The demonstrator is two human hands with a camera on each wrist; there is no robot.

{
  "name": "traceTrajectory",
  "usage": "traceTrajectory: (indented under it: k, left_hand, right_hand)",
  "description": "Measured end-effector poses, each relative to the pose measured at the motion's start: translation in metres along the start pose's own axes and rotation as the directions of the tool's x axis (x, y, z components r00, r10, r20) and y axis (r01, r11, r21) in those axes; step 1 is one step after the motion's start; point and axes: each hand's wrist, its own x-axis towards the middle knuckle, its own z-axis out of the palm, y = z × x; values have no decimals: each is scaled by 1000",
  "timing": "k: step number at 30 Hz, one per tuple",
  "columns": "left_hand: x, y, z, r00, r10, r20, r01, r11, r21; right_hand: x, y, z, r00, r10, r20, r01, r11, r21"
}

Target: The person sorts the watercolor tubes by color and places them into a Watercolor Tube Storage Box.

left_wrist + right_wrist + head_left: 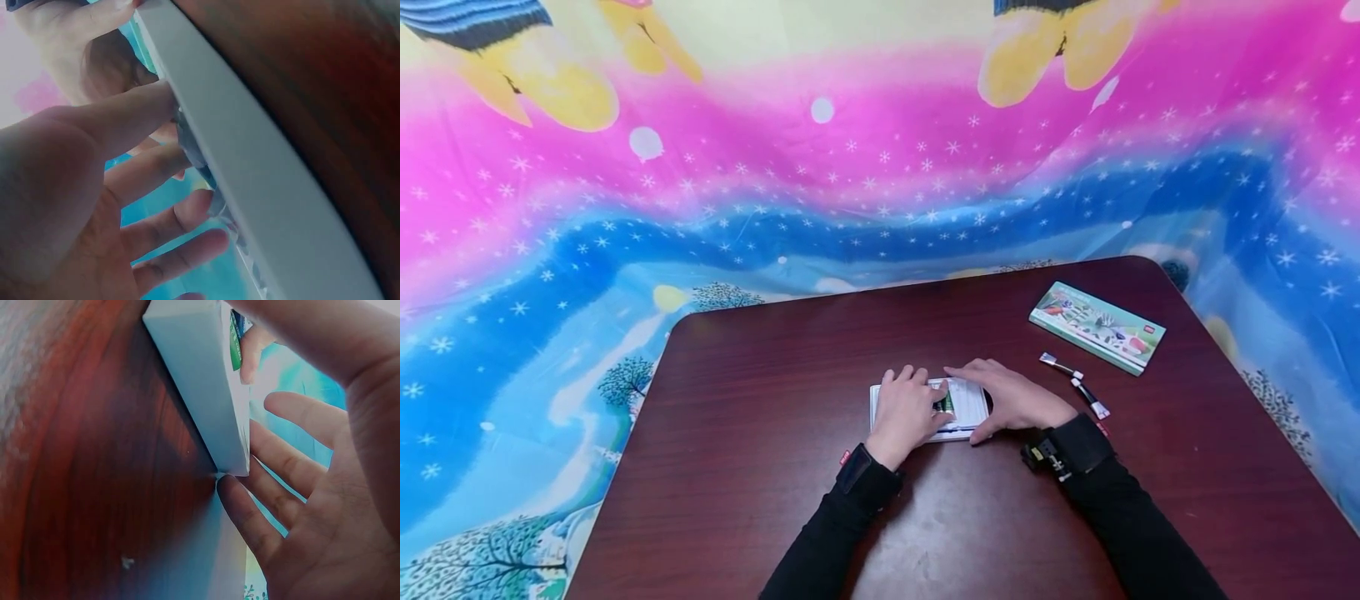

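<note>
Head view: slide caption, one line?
Left hand over a white tray, right hand at its right end; two small tubes and a green box lie further right on the dark table.

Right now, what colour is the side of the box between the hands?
The box has a plain whitish side; the left wrist view shows it best.

head cam's looking down-forward from 6 o'clock, farthest | left-wrist cam's facing ~1 o'clock, close | right-wrist cam's facing ~10 o'clock, close | all are sharing white tray [244, 144]
</note>
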Motion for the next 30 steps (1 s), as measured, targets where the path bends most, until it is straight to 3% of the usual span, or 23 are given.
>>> traceTrajectory:
  k: [5, 10, 17, 20, 25, 30]
  left_hand:
    - [0, -9, 3, 1000, 21, 19, -18, 990, -141]
    - [-2, -29, 4, 999, 44, -2, -42, 946, -321]
    - [-25, -73, 15, 993, 78, 90, -29, 890, -455]
    - [-36, -86, 23, 992, 80, 98, -20, 862, -506]
    - [-45, -92, 29, 993, 91, 75, -31, 816, -578]
    - [-44, -92, 30, 994, 87, 73, -28, 807, -589]
  right_hand:
    - [-1, 1, 0, 1000, 0, 0, 0, 1000, 11]
    - [-1, 3, 0, 1000, -2, -2, 2, 1000, 9]
    - [0, 2, 1, 1000, 18, 2, -18, 1000, -13]
    - [0, 1, 1, 1000, 20, 4, -20, 1000, -5]
    - [-1, -1, 0, 1000, 31, 5, -31, 1000, -3]
    - [-2, -1, 0, 999, 42, 10, -42, 999, -4]
